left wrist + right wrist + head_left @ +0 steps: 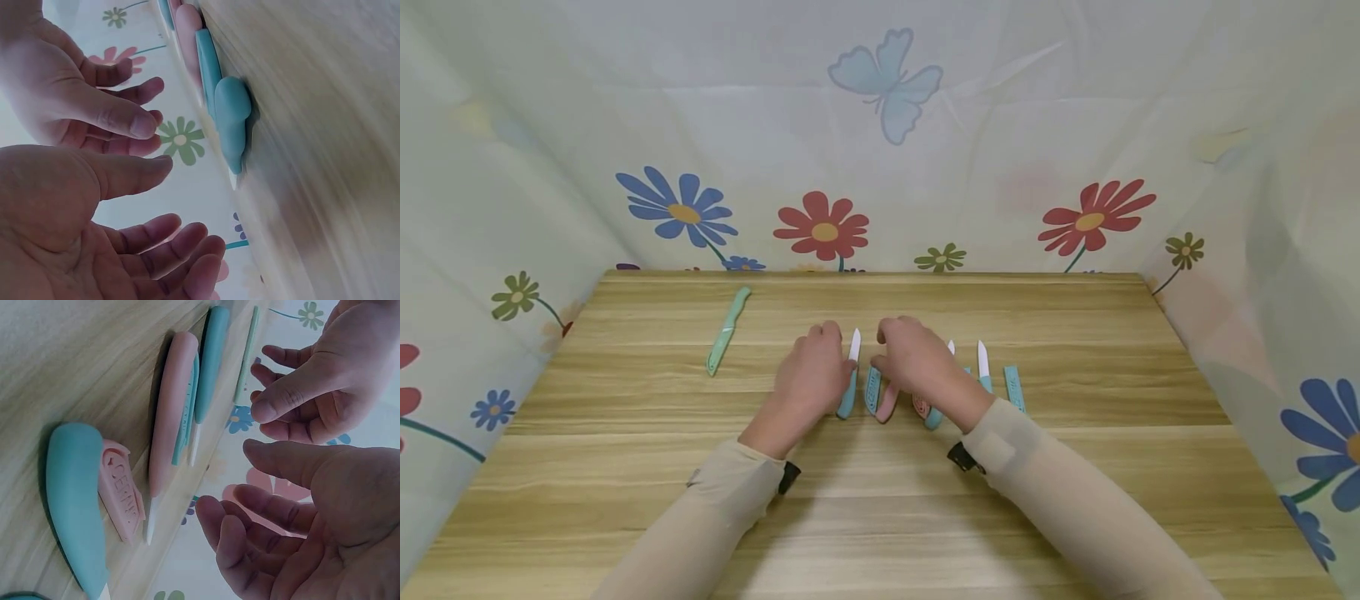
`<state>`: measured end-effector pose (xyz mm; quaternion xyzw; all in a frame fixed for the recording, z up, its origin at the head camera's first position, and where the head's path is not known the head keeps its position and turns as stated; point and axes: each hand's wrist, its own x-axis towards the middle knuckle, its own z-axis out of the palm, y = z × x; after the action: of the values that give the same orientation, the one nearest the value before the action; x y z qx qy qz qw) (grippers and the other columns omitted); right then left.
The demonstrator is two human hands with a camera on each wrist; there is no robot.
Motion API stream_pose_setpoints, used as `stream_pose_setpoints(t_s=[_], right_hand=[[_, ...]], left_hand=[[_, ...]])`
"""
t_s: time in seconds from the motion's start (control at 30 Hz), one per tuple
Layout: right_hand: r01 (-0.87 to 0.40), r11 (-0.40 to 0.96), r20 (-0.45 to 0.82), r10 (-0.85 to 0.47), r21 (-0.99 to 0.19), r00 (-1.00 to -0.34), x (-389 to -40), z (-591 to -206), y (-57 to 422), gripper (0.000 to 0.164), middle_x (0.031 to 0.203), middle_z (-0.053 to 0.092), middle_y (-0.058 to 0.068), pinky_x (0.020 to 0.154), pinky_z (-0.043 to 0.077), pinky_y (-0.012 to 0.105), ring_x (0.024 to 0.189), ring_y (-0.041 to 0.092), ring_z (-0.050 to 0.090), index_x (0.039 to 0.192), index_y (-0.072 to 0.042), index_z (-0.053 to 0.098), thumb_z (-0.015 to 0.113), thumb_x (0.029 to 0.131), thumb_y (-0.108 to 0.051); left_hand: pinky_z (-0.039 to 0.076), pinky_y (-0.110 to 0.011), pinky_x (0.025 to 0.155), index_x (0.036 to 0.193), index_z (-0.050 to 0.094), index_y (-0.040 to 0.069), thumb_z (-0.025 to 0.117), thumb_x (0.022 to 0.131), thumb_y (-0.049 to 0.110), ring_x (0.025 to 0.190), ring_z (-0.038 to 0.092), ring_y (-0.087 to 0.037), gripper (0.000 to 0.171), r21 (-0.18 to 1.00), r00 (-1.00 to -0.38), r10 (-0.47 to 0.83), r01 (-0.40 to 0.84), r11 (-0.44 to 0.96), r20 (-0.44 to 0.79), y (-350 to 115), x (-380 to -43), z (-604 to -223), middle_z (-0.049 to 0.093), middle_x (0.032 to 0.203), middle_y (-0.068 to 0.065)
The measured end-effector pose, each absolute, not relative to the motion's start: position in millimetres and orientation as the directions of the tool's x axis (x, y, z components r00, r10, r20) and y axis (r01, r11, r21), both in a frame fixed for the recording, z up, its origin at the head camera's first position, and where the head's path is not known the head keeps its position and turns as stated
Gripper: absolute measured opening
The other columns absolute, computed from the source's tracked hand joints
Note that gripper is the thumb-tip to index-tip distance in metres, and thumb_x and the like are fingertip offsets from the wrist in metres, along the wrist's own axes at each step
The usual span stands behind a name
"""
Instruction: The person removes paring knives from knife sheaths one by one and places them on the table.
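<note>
My left hand (811, 375) hovers beside a blue-handled paring knife (847, 400) with a bare white blade. Its fingers are loosely bent and hold nothing in the left wrist view. To the right, my right hand (921, 354) is above a pink-handled knife (887, 404), partly covering it in the head view; the right wrist view shows this hand's fingers relaxed, with nothing between them. A blue sheath (872, 390) lies between those two knives. Under the right wrist are a pink sheath (921, 406) and another blue-handled knife (934, 418).
Farther right lie a third blue-handled knife (985, 379) and a blue sheath (1014, 387); another blue piece (967, 371) is mostly hidden by the right arm. A green knife (727, 332), apparently sheathed, lies at the left. Flowered cloth (985, 142) surrounds the wooden table (850, 533).
</note>
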<state>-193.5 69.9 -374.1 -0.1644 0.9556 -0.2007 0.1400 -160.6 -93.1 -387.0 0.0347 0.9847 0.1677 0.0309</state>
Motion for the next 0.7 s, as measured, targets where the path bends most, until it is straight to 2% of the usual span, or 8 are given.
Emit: stream_pose_setpoints(t_s=[0.13,0.33,0.53,0.7], right_hand=[[-0.281,0.862,-0.163,-0.377,-0.423,-0.912,-189,-372,71,0.039,0.13,0.066,0.013,0.092,0.056,0.043,0.118,0.026,0.064,0.131,-0.002,0.068,0.074,0.102,-0.028],[-0.33,0.854,-0.093,-0.397,-0.403,-0.913,-181,-371,74,0.039,0.125,0.066,0.011,0.085,0.059,0.043,0.103,0.026,0.069,0.131,-0.007,0.069,0.075,0.102,-0.032],[-0.408,0.848,0.004,-0.433,-0.337,-0.902,-174,-371,78,0.042,0.128,0.066,0.011,0.09,0.059,0.044,0.112,0.029,0.067,0.133,-0.01,0.07,0.075,0.101,-0.036],[-0.503,0.83,0.1,-0.494,-0.24,-0.863,-171,-376,82,0.044,0.128,0.066,0.011,0.094,0.056,0.047,0.115,0.031,0.065,0.135,-0.011,0.07,0.076,0.1,-0.036]], left_hand=[[0.057,-0.049,0.086,0.128,0.058,-0.003,0.072,0.103,0.027,0.102,0.062,-0.037,0.041,0.317,-0.996,0.093,0.084,0.945,-0.013,-96,-160,-386,0.062,0.116,-0.019],[0.055,-0.055,0.091,0.133,0.063,-0.001,0.073,0.102,0.026,0.107,0.061,-0.04,0.042,0.285,-0.991,0.121,0.13,0.95,0.052,-102,-159,-380,0.063,0.121,-0.019],[0.054,-0.057,0.091,0.135,0.066,0.0,0.076,0.1,0.028,0.111,0.061,-0.041,0.045,0.226,-0.981,0.155,0.178,0.958,0.115,-111,-161,-378,0.064,0.123,-0.02],[0.052,-0.057,0.094,0.135,0.066,0.001,0.078,0.099,0.029,0.115,0.059,-0.042,0.046,0.161,-0.972,0.183,0.206,0.965,0.149,-122,-164,-378,0.063,0.124,-0.02]])
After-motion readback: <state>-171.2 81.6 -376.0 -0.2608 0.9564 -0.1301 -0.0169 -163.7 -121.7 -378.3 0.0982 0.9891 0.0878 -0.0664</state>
